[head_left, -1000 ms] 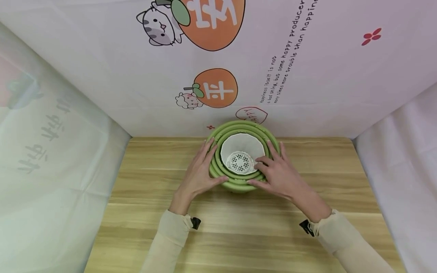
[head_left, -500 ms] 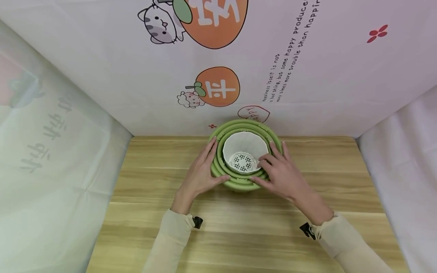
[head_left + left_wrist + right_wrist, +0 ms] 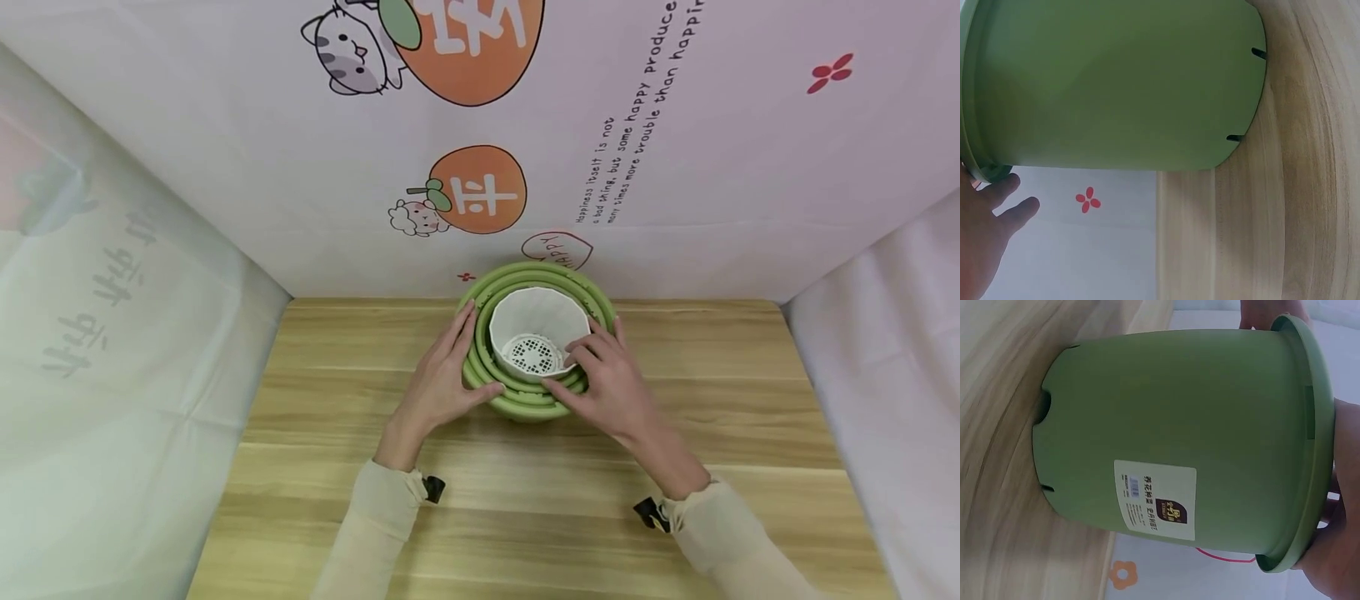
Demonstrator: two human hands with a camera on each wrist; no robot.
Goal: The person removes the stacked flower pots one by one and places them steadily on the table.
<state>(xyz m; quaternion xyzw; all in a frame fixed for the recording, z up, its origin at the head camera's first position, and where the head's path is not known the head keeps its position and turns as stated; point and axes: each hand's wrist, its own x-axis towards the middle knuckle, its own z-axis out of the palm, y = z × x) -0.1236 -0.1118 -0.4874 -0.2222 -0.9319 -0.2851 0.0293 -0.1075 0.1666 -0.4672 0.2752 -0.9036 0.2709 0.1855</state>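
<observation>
In the head view, the white pot (image 3: 528, 315) sits inside nested green pots (image 3: 527, 412) on the table (image 3: 337, 408), its near-right rim pinched by the right hand (image 3: 611, 379), whose thumb was on a green rim half a second earlier; an even pinch is advisable, with the outer pot braced by the left hand (image 3: 441, 379), spread wide against its rim. In the left wrist view, a plain green wall is shown; in the right wrist view, a label (image 3: 1155, 500), the grip mostly hidden.
</observation>
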